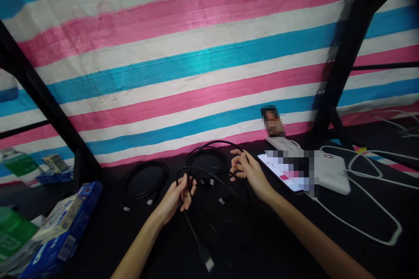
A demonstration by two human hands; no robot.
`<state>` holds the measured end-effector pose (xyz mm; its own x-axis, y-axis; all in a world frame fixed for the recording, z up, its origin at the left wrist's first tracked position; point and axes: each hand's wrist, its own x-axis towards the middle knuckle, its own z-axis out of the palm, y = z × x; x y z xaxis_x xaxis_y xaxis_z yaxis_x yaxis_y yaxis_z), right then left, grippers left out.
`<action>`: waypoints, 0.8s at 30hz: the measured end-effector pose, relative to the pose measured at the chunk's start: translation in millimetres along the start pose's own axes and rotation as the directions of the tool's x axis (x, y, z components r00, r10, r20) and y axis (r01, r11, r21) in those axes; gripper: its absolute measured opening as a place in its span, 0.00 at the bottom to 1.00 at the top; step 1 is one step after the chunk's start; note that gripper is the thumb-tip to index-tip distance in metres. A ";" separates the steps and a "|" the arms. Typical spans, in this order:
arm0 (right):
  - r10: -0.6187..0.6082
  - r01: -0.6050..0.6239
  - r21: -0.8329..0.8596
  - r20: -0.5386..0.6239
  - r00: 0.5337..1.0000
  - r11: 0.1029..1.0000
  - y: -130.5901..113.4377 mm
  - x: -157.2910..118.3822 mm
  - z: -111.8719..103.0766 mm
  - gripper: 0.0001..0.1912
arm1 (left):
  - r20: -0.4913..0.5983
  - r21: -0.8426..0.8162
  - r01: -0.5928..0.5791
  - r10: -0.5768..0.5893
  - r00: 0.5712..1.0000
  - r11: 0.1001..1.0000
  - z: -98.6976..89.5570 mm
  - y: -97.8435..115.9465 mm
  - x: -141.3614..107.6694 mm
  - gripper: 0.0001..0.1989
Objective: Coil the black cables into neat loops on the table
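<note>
My left hand (178, 194) pinches the black cable (192, 226), and my right hand (247, 168) is loosely curled round its raised loop; how firmly, I cannot tell. The cable arcs between my 2 hands above the black table (268, 248), with 1 USB plug (208, 263) at the end that runs down from the left. What worries me most is a snag: the far coil (223, 157) sits close behind the strands I hold, so a careless pull could hook it and tangle the 2 together. Another plug (223, 200) shows between my hands (whose end it is, I can't make out), and it could slip through a loop and leave a knot. If my right hand is too slack, the loop could spring open, as stiff cable tends to. The left coil (149, 163) is apart, so I judge it safer. The phone (278, 176) is near my right hand; a wide sweep that way could knock it or catch the white cable (397, 229) beyond.
</note>
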<state>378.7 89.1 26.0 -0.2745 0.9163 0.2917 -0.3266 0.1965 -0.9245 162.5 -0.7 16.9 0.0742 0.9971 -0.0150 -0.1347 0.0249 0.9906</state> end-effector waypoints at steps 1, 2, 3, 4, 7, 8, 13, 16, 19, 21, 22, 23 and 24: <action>-0.020 0.020 -0.109 0.001 1.000 0.994 1.0 0.0 -1.9 0.18 | -0.015 0.004 -0.023 0.023 1.000 1.000 -0.6 0.7 -0.2 0.19; -0.056 0.057 -0.241 0.009 0.998 0.969 1.7 -0.3 -4.0 0.18 | -0.032 0.010 -0.046 0.046 0.998 0.999 -1.5 1.6 -0.4 0.18; -0.107 0.107 -0.386 0.021 0.994 0.916 2.2 -0.6 -6.4 0.18 | -0.046 0.021 -0.062 0.063 0.997 0.998 -2.5 2.8 -0.7 0.17; -0.163 0.156 -0.529 0.034 0.986 0.834 2.4 -1.0 -8.8 0.18 | -0.056 0.039 -0.073 0.075 0.996 0.997 -3.4 4.2 -1.1 0.17; -0.211 0.163 -0.807 0.049 0.976 0.568 1.6 -1.8 -14.4 0.19 | -0.069 0.112 -0.074 0.082 0.994 0.991 -5.1 8.1 -2.8 0.15; -0.190 0.133 -0.832 0.034 0.981 0.538 0.9 -1.9 -15.2 0.19 | -0.074 0.130 -0.068 0.078 0.994 0.989 -5.2 9.0 -3.5 0.15; -0.189 0.108 -0.665 -0.051 0.981 0.739 -5.0 -4.8 -11.4 0.18 | -0.108 0.113 -0.050 0.062 0.992 0.992 -4.9 9.1 -5.6 0.16; -0.317 0.177 -0.630 -0.117 0.941 0.756 -8.0 -7.7 -10.1 0.16 | -0.075 0.071 -0.036 0.041 0.996 0.997 -5.1 7.9 -5.7 0.15; -0.397 0.245 -0.568 -0.159 0.904 0.786 -10.0 -9.5 -11.0 0.12 | -0.021 0.044 -0.005 0.006 1.000 0.999 -5.0 8.4 -5.4 0.13; -0.409 0.282 -0.481 -0.182 0.894 0.830 -11.2 -9.6 -10.4 0.12 | 0.005 0.036 0.005 -0.005 1.000 0.999 -5.1 9.5 -5.2 0.12; -0.408 0.297 -0.429 -0.195 0.892 0.853 -11.7 -9.3 -9.6 0.12 | 0.013 0.034 0.006 -0.006 1.000 0.999 -5.2 10.1 -5.2 0.12; -0.407 0.310 -0.378 -0.210 0.889 0.873 -12.1 -8.6 -8.5 0.12 | 0.018 0.034 0.006 -0.006 1.000 0.999 -5.4 10.6 -5.2 0.11; -0.406 0.323 -0.329 -0.225 0.886 0.887 -12.2 -7.7 -7.4 0.13 | 0.024 0.038 0.006 -0.007 1.000 0.999 -5.5 11.0 -5.4 0.11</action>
<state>391.5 82.3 33.3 0.0923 0.8106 0.5783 -0.0811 0.5849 -0.8070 155.2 -5.3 27.1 0.0993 0.9949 -0.0186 -0.0966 0.0282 0.9949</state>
